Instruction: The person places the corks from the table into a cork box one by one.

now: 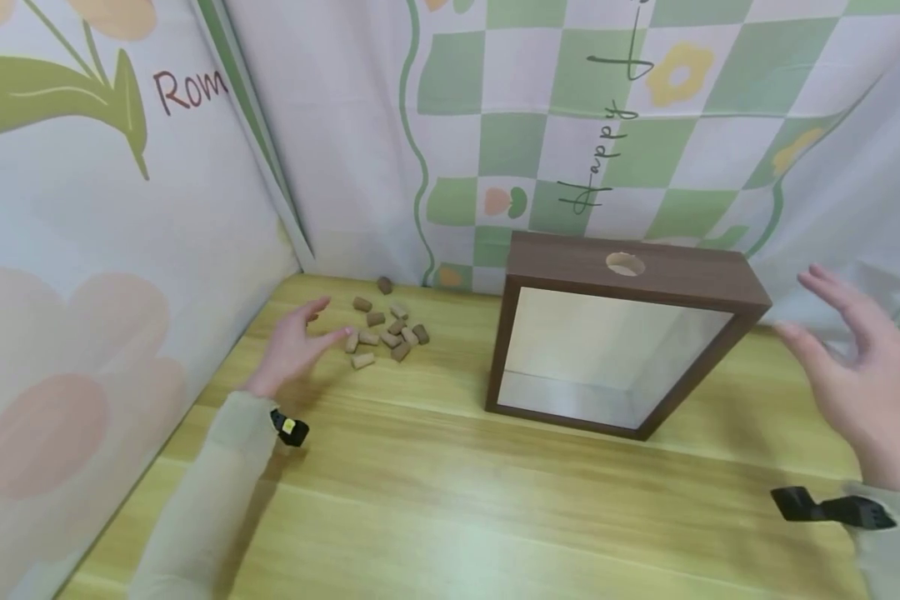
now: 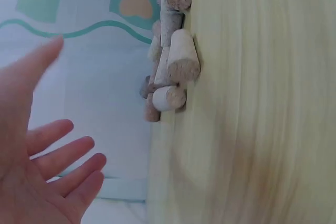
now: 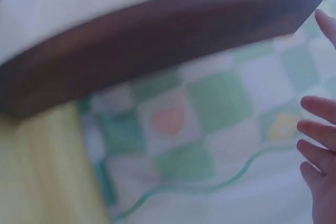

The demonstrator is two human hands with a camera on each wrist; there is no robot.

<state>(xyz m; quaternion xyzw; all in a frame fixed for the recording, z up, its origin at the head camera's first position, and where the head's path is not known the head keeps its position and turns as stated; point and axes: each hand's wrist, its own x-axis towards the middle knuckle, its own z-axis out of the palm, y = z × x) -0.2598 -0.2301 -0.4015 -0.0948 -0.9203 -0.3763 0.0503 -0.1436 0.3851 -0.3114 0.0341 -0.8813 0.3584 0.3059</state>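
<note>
Looking light and firm, the far-left corks (image 1: 391, 338) suit mid-body pinching; your left hand (image 1: 294, 343) and right hand (image 1: 866, 375) show fingers spread.

On the surface (image 1: 420, 492), the corks (image 1: 390, 339) lie grouped toward the rear left, just right of the left grip (image 1: 288, 346), with the shadow box (image 1: 618, 354) standing well to their right, the right grip (image 1: 870, 375) beyond its right side, and a curtain (image 1: 521, 142) behind.
</note>
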